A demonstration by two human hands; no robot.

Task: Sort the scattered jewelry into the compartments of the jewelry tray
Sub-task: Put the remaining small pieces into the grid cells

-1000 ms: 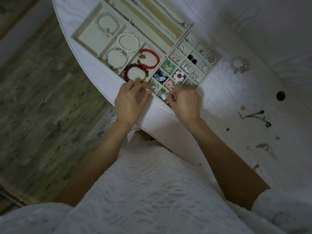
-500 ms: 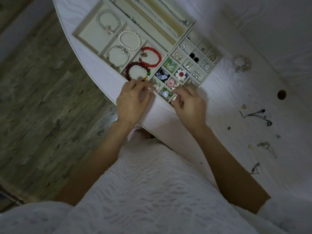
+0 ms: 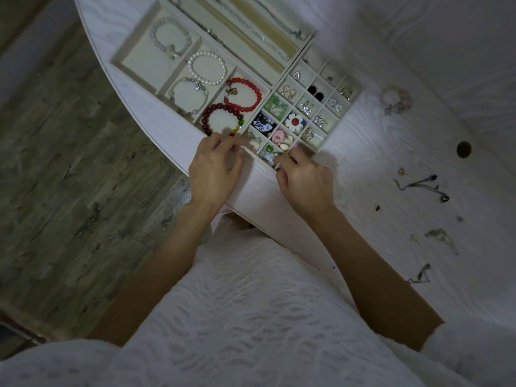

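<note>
- Head view, far left: our jewelry tray (image 3: 134,55) sits on the white table (image 3: 363,152) close to its curved edge, with wood flooring (image 3: 55,163) beyond that edge.
- The big left compartment holds a pale beaded bracelet (image 3: 170,40). The next one holds a pearl bracelet (image 3: 208,67) and a silvery bracelet (image 3: 187,95), which overlap a bit.
- Next compartment over has a bright red bracelet (image 3: 245,93) and a dark red bracelet (image 3: 220,118), also overlapping. Long slots at the top hold thin chains (image 3: 259,37).
- Our left hand (image 3: 213,169) is at the tray's near edge, just beside the dark red bracelet. Thumb and fingertips are curled together like a pinch, but it's too blurry, so we can't tell if anything is in there.
- The small grid holds earrings: a white flower earring (image 3: 295,122), a blue patterned piece (image 3: 262,124), a pink piece (image 3: 278,137), black studs (image 3: 315,92).
- Our right hand (image 3: 305,181) has its fingers curled over the grid's near corner compartments. We can't tell whether it's grasping something or just touching.
- Further right, still loose on the table: a pale chip bracelet (image 3: 396,100), a dark corded piece (image 3: 421,185), and a few small bits (image 3: 441,238) near a round hole (image 3: 464,149).
</note>
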